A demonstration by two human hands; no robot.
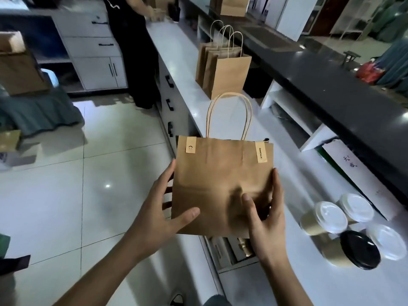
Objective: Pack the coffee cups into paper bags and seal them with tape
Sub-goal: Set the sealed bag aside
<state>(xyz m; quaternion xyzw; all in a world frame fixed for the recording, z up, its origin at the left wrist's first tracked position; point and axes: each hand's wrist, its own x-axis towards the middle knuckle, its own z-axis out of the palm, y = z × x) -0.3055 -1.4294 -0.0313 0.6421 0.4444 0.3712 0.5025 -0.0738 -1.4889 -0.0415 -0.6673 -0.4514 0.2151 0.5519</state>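
So, both hands clamp one brown paper bag (223, 184) in mid-air, over the near edge of the white counter (183, 54). L hand (159, 208) grips the bag's left side, thumb on front, fingers behind. R hand (268, 217) grips the right side, thumb on front too. Bag top is shut w/ two tape strips (261, 152) at the corners, handles up. Four lidded coffee cups (331, 217) sit on the counter, near right. More paper bags (223, 71) stand upright farther along.

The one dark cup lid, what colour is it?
Black lid, seen in the head view.
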